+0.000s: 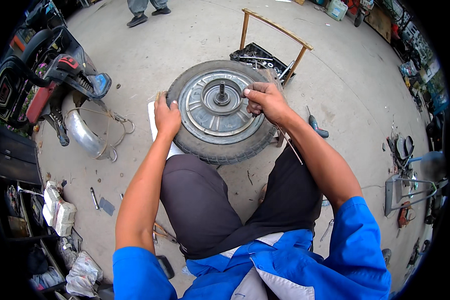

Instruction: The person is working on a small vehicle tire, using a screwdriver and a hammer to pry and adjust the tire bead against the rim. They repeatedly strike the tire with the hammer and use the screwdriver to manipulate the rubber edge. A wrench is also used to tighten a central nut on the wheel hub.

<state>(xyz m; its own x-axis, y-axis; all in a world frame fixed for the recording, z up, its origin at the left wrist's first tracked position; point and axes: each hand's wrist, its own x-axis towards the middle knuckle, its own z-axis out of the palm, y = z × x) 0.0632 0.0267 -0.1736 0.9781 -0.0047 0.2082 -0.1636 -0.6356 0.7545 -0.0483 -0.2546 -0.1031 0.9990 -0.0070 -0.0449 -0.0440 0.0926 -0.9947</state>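
Observation:
In front of my knees a grey hub-motor wheel (207, 122) with a black rubber tyre (220, 155) lies flat, raised off the floor. Its threaded axle (222, 90) points straight up from the centre. My left hand (167, 118) grips the tyre's left edge, its fingertips over the far side and the thumb against the rubber. Over the wheel's right side is my right hand (266, 103), closed with thumb and fingers pressed together; whatever they hold is too small to make out. A thin cable (291, 146) hangs below that hand beside my right thigh.
Behind the wheel stands a black tool tray (257, 56) with sockets and a wooden frame (277, 26). A drill-like tool (317, 127) lies to the right. At left are a curved metal fender (87, 131) and scooter parts (60, 80). Another person's feet (137, 20) show at the top.

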